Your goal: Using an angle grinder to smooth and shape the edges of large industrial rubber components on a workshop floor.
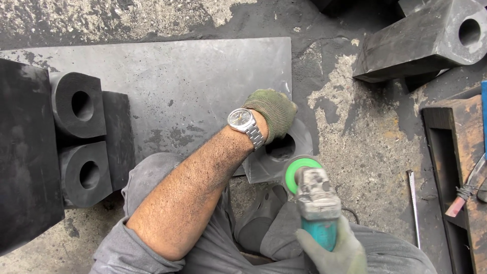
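Head view: the left hand [274,112], gloved, presses closed on a black block [281,155] with a bore, steadying it on the floor at centre. The right hand [337,251], at 5 o'clock, grips a grinder [315,195], its disc touching the block's edge.

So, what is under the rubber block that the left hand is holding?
The rubber block rests partly on a grey sheet. The left hand and the grinder cover its contact; its hole looks dark.
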